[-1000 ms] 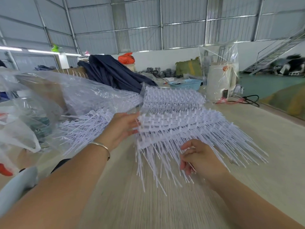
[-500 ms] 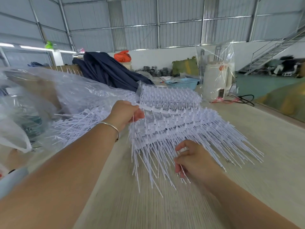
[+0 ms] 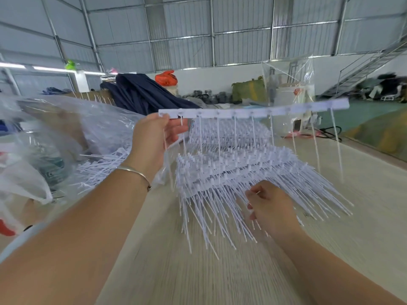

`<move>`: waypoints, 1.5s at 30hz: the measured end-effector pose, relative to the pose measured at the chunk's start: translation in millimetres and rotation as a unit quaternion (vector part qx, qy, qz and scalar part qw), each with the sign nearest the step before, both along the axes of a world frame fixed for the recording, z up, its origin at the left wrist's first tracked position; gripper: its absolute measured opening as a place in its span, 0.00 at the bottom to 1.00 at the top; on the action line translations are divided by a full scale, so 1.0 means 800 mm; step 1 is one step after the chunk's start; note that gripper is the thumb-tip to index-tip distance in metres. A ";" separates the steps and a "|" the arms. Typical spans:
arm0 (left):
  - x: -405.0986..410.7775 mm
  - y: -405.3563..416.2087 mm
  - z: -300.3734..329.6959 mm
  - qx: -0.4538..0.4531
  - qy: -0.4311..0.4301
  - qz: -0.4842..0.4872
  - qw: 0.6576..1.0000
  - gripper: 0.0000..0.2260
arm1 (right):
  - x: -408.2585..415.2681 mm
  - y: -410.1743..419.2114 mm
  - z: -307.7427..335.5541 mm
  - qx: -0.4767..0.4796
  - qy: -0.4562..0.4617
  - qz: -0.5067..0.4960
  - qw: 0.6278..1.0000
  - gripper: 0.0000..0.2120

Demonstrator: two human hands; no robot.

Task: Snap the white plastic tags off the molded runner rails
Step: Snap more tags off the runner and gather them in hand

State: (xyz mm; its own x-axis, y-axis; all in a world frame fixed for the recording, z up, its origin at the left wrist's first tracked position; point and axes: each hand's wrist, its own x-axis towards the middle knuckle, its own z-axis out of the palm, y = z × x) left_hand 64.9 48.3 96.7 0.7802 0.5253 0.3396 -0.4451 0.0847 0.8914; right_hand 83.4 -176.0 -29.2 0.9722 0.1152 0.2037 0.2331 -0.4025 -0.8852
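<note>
My left hand (image 3: 157,137) holds the left end of a white runner rail (image 3: 253,111), lifted level above the table. Several thin white tags (image 3: 273,133) hang down from it. Below lies a stack of more white rails with tags (image 3: 237,172), their long tails fanning toward me. My right hand (image 3: 269,208) rests on the near tails of that stack, fingers curled around a few thin strands.
Clear plastic bags (image 3: 55,133) with loose white tags sit at the left. A dark cloth heap (image 3: 143,95), a red bag (image 3: 166,78), and a bagged white appliance (image 3: 290,89) stand at the back. The pale wooden table (image 3: 198,271) stretches toward me.
My left hand has lifted one rail off the top of the stack and raised it well above the pile. My right hand stayed on the tag tails.
</note>
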 end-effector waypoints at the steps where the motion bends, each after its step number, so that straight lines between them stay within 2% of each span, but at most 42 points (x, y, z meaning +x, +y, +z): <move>1: -0.007 0.001 -0.003 -0.001 0.002 0.009 1.000 0.05 | 0.000 -0.001 0.001 -0.014 -0.015 -0.012 1.000 0.07; 7: -0.052 0.006 -0.020 0.001 -0.007 0.050 0.999 0.07 | 0.000 -0.004 0.004 -0.012 -0.029 -0.016 0.999 0.01; 13: -0.089 -0.002 -0.015 0.011 -0.016 -0.006 1.000 0.09 | -0.015 -0.006 0.021 0.069 -0.090 -0.047 0.992 0.05; 18: -0.108 -0.017 -0.021 -0.151 -0.011 -0.102 0.983 0.03 | -0.035 -0.012 0.043 0.102 -0.158 -0.077 0.979 0.07; 21: -0.111 -0.021 -0.043 -0.231 0.037 -0.117 0.965 0.06 | -0.050 -0.016 0.051 0.090 -0.210 -0.076 0.971 0.07; 23: -0.110 -0.022 -0.067 -0.250 0.088 -0.101 0.959 0.08 | -0.056 -0.018 0.053 0.070 -0.234 -0.072 0.967 0.07; 25: -0.106 -0.021 -0.094 -0.237 0.147 -0.078 0.957 0.10 | -0.059 -0.019 0.055 0.043 -0.247 -0.068 0.966 0.06; 27: -0.102 -0.016 -0.117 -0.204 0.195 -0.049 0.958 0.09 | -0.063 -0.017 0.055 -0.024 -0.242 -0.047 0.969 0.06; 29: -0.097 -0.011 -0.129 -0.140 0.242 -0.019 0.960 0.07 | -0.068 -0.012 0.053 -0.115 -0.235 -0.023 0.965 0.07; 31: -0.096 -0.009 -0.134 -0.077 0.275 -0.013 0.958 0.06 | -0.071 -0.005 0.050 -0.158 -0.241 -0.010 0.957 0.07; 34: -0.099 -0.019 -0.138 -0.035 0.268 -0.053 0.961 0.06 | -0.071 -0.001 0.045 -0.161 -0.261 0.024 0.951 0.03; 40: -0.110 -0.038 -0.136 0.071 0.180 -0.127 0.973 0.08 | -0.061 0.004 0.030 -0.186 -0.301 0.125 0.927 0.21; 42: -0.115 -0.048 -0.138 0.092 0.178 -0.171 0.965 0.07 | -0.059 0.009 0.026 -0.202 -0.291 0.149 0.923 0.22; 45: -0.118 -0.056 -0.140 0.084 0.171 -0.206 0.960 0.06 | -0.058 0.014 0.018 -0.222 -0.259 0.156 0.927 0.17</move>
State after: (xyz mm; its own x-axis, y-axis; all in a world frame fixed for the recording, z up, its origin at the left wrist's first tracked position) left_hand -29.5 3.8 -15.3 0.9909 0.1088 0.0796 -0.0838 0.0339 0.9959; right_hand 36.8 -164.8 -14.5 0.6619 0.5589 0.4995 0.7476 -0.5410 -0.3853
